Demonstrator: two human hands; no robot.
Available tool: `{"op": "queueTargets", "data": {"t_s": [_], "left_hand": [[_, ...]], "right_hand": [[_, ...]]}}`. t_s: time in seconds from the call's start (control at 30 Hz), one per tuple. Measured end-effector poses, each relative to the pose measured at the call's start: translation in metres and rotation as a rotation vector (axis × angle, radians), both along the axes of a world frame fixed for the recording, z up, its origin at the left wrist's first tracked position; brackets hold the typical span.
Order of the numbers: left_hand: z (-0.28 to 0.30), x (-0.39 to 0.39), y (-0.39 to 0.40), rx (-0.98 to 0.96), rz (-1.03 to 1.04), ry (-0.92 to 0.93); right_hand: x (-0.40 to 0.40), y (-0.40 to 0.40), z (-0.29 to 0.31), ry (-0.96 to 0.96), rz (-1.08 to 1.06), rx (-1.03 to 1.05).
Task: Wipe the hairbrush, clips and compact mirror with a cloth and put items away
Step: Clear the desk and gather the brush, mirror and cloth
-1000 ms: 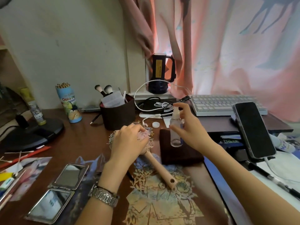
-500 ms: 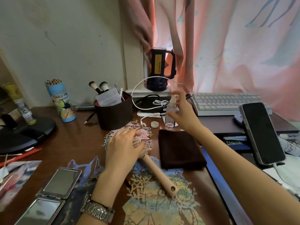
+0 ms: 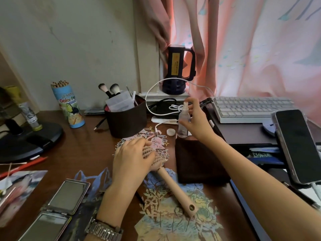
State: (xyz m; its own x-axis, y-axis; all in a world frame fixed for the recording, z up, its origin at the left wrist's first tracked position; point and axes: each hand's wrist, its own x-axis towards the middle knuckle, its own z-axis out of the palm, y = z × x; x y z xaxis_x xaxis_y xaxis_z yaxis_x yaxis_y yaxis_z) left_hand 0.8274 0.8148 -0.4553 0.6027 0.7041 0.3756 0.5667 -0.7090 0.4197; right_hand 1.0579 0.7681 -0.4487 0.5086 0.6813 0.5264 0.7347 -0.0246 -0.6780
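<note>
The preparation for wiping is judged to be in hand; the spray bottle is set upright on the surface just beyond the far edge of the folded cloth, with the right hand around it, its grip loosened, fingers spread beside the bottle; whether contact remains cannot be told; the hairbrush is pressed flat near the middle by the left hand, fingers straight over its head; the compact mirror lies open at near left; the cloth is judged to be taken up next
</note>
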Motion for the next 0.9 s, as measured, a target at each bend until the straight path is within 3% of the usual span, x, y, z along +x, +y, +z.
{"op": "queueTargets", "data": {"t_s": [0.4,0.67,0.9], "left_hand": [[0.003,-0.001,-0.003,-0.009,-0.009,0.000],[0.008,-0.006,-0.003,-0.014,0.009,-0.024],[0.011,-0.023,-0.006,-0.046,-0.046,-0.033]], "right_hand": [[0.006,-0.007,0.007,-0.005,0.025,-0.055],[-0.001,-0.045,0.042,-0.122,-0.062,-0.023],[-0.043,-0.084,0.034,-0.132,-0.017,-0.154]]}}
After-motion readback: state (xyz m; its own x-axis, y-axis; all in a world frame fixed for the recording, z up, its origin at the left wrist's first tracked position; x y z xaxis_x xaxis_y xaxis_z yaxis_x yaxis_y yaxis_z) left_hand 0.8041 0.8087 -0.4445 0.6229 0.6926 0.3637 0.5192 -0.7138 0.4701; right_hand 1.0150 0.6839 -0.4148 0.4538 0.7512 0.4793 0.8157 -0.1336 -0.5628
